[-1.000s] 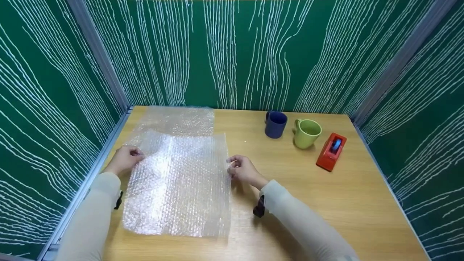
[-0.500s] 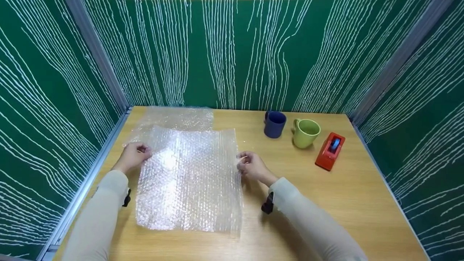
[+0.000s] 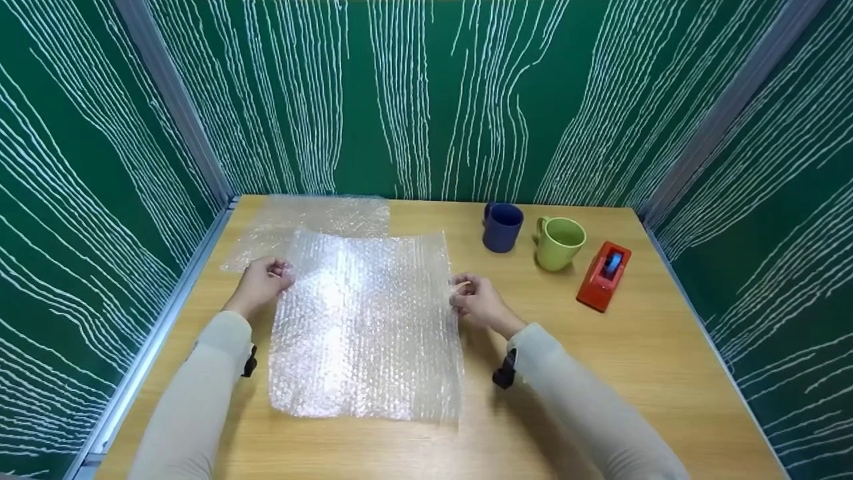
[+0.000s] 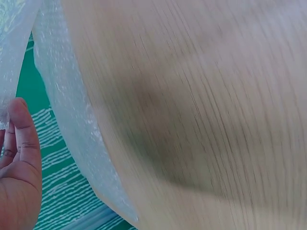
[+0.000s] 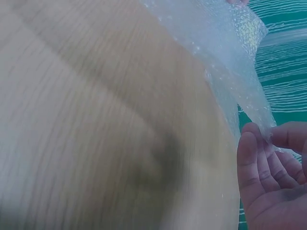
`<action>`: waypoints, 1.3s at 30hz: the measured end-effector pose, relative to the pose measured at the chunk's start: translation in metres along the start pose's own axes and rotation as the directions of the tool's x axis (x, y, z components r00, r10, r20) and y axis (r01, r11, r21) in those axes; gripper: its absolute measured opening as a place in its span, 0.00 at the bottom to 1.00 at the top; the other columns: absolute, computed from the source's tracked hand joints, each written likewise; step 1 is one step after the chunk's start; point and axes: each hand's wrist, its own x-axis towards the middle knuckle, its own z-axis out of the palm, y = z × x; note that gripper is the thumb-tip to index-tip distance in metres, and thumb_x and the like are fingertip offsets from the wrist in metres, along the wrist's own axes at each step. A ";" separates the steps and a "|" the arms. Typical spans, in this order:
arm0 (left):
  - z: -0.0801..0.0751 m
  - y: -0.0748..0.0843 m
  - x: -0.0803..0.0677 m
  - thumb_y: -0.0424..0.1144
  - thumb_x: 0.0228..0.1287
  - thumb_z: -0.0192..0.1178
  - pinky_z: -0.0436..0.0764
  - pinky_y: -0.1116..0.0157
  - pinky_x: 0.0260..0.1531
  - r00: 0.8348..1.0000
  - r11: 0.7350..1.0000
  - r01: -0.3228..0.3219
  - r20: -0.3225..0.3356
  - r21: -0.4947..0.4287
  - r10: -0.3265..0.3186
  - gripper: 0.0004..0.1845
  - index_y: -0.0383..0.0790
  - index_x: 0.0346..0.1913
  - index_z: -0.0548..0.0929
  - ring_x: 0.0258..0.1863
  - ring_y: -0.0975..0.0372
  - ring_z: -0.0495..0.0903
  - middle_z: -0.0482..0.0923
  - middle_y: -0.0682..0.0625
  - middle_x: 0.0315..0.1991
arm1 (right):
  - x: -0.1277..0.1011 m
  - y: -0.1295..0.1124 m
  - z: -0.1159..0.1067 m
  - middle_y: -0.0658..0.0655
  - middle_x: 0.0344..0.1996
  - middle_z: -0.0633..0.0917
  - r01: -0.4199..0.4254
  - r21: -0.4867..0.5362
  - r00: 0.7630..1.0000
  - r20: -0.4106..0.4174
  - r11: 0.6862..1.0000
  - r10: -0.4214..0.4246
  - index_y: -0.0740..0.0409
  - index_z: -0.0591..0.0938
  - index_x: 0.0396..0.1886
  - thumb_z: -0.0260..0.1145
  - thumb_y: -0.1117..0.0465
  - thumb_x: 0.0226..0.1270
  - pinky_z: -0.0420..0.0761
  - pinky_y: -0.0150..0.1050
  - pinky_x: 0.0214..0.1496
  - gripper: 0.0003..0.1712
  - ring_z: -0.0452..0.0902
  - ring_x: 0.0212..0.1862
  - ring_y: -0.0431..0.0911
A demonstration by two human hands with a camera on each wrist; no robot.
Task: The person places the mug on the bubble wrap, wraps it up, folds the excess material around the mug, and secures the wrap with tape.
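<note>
Hands point(image 3: 262, 287) point(image 3: 485, 303) pinch bubble-wrap sheet point(image 3: 366, 327) by opposite side edges; second sheet point(image 3: 320, 217) farther back on table point(image 3: 640, 367)

Enclosed on three sides by green walls point(image 3: 440, 100) streaked with wavy white lines point(image 3: 403, 100), framed at the corners by grey metal posts point(image 3: 178, 100). Furnished with a light wood-grain bench point(image 3: 666, 373), flanked at left by a metal rail point(image 3: 160, 333). Lit brightly, with soft shadows across the bench.
</note>
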 end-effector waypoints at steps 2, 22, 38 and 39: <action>0.004 0.002 0.001 0.29 0.78 0.61 0.80 0.74 0.43 1.000 1.000 -0.003 -0.002 -0.004 0.003 0.16 0.26 0.62 0.78 0.50 0.54 0.77 0.79 0.39 0.52 | -0.001 -0.001 -0.004 0.51 0.25 0.81 -0.004 0.000 1.000 -0.007 1.000 0.004 0.71 0.78 0.57 0.64 0.78 0.68 0.84 0.35 0.30 0.18 0.81 0.25 0.41; 0.046 0.023 0.022 0.26 0.73 0.63 0.81 0.75 0.39 0.995 0.992 -0.098 -0.009 -0.083 0.098 0.16 0.24 0.60 0.81 0.42 0.61 0.78 0.81 0.43 0.45 | -0.011 0.004 -0.049 0.50 0.26 0.81 -0.026 -0.005 0.995 -0.101 1.000 0.026 0.77 0.75 0.60 0.63 0.79 0.67 0.84 0.30 0.28 0.21 0.81 0.25 0.38; 0.078 0.038 0.030 0.24 0.71 0.64 0.81 0.76 0.34 0.992 0.985 -0.127 -0.018 -0.120 0.125 0.14 0.24 0.56 0.82 0.37 0.63 0.78 0.80 0.48 0.39 | -0.027 0.010 -0.081 0.51 0.28 0.83 -0.033 -0.045 0.989 -0.147 0.998 0.026 0.75 0.74 0.61 0.63 0.76 0.68 0.84 0.31 0.30 0.22 0.80 0.28 0.38; 0.080 0.039 0.030 0.24 0.71 0.64 0.81 0.76 0.34 0.992 0.985 -0.126 -0.019 -0.122 0.124 0.14 0.24 0.56 0.82 0.37 0.63 0.78 0.80 0.48 0.39 | -0.028 0.010 -0.083 0.51 0.28 0.83 -0.033 -0.047 0.988 -0.155 0.998 0.025 0.76 0.75 0.61 0.63 0.76 0.68 0.84 0.31 0.30 0.22 0.80 0.27 0.39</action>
